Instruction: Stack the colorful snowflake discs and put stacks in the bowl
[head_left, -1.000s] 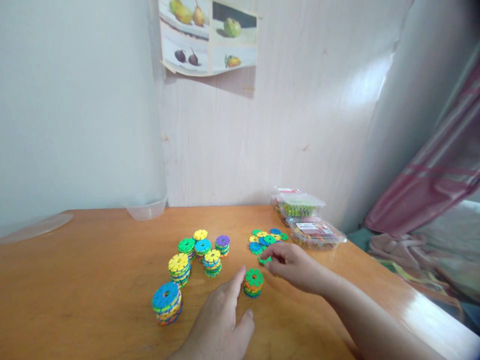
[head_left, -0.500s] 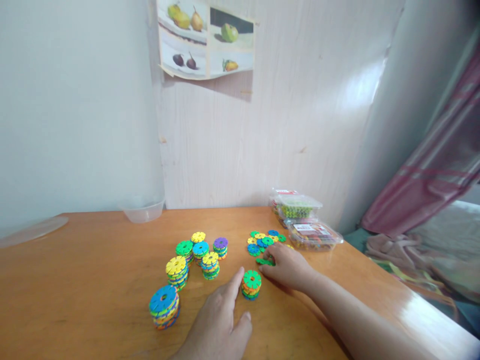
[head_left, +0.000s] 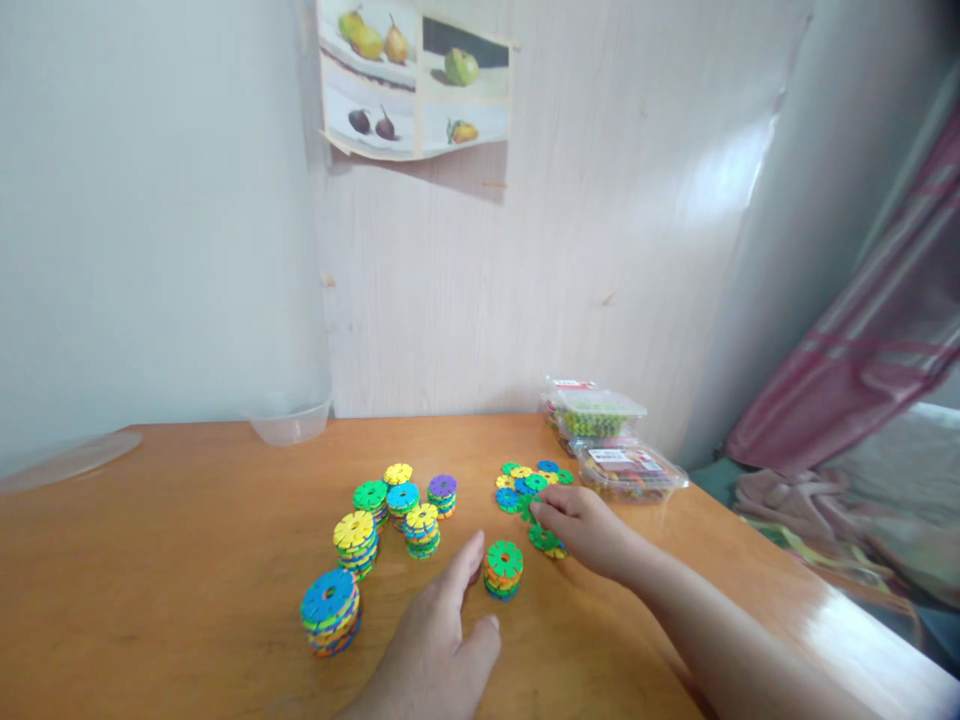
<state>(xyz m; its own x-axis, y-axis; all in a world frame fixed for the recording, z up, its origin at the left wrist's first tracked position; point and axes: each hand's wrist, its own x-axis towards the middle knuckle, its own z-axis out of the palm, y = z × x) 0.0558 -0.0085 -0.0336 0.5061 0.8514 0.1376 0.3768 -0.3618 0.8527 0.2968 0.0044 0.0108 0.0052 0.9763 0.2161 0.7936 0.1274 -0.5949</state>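
My left hand [head_left: 439, 640] lies flat on the wooden table [head_left: 187, 570], fingers apart, its index finger beside a short stack of toy discs topped with green [head_left: 503, 568]. My right hand [head_left: 581, 525] reaches into a loose pile of coloured flower-shaped discs [head_left: 529, 478], fingers curled over a few green and yellow discs [head_left: 546, 541] under the palm. Whether it grips them is unclear. Left of the hands stand several stacks of discs, the nearest topped with blue [head_left: 331, 608], another topped with yellow [head_left: 355, 541].
Two clear plastic boxes of small coloured pieces [head_left: 615, 440] sit at the table's far right by the wall. A clear plastic tub [head_left: 291, 422] and a clear lid [head_left: 67, 458] lie at the back left. A fruit poster [head_left: 416, 80] hangs above. Cloth [head_left: 847, 510] lies beyond the right edge.
My right hand has slid from beside the green-topped stack back toward the loose pile, and a few green and yellow discs now lie under it. The left hand has barely moved.
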